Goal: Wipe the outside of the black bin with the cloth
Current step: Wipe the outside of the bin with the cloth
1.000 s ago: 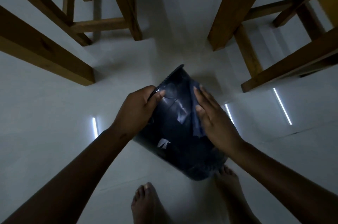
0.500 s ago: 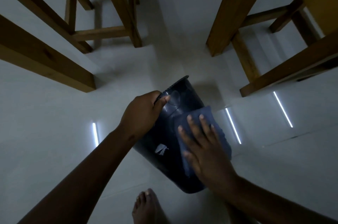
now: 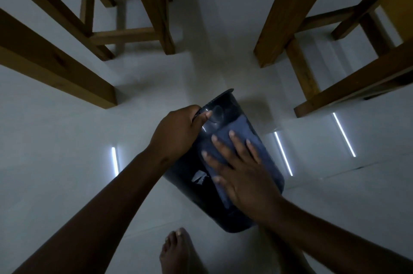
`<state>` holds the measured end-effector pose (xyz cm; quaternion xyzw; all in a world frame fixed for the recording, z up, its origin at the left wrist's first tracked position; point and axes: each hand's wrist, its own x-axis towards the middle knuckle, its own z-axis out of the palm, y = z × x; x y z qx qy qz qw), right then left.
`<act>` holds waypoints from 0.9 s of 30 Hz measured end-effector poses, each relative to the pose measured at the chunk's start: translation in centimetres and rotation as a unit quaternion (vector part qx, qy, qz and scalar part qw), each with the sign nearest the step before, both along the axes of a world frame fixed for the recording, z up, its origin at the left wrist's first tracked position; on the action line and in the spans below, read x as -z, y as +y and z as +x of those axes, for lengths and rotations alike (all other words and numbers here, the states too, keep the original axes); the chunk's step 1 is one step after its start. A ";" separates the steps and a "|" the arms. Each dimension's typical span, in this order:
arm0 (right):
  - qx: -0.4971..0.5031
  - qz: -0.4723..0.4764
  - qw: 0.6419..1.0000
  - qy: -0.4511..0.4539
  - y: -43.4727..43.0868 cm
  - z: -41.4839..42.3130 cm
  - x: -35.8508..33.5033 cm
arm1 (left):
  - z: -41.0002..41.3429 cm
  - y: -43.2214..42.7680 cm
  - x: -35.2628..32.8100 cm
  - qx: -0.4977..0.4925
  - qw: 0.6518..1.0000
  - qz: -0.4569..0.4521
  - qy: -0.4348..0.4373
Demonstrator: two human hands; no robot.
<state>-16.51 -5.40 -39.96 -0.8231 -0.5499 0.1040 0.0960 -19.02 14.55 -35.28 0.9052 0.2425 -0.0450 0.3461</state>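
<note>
The black bin is tipped on its side above the pale floor, rim pointing away from me. My left hand grips the rim, thumb over the edge. A dark blue cloth lies flat on the bin's upper side. My right hand presses on the cloth with fingers spread. A pale torn label shows on the bin's wall beside the cloth.
Wooden furniture legs stand on the left and right, with a gap of floor between them beyond the bin. My bare left foot is just below the bin. Bright light strips reflect on the floor.
My right hand went from the bin's right side onto its upper side, with the cloth now spread flat under it. The left hand kept its grip on the rim.
</note>
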 end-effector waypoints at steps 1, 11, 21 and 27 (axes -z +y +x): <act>0.020 0.011 1.000 0.021 0.7 1.0 -0.2 | 0.1 -0.1 0.0 0.002 1.000 -0.004 -0.001; 0.076 0.035 0.992 0.094 -1.5 0.6 0.3 | -1.2 0.8 -0.5 0.001 0.998 -0.064 0.020; 0.094 0.019 0.994 0.056 -1.4 0.0 -0.3 | -3.3 0.6 0.1 -0.020 0.999 -0.048 0.010; 0.170 0.084 0.971 0.147 -0.1 5.5 0.0 | -1.8 -0.1 -0.3 -0.004 1.000 -0.017 0.002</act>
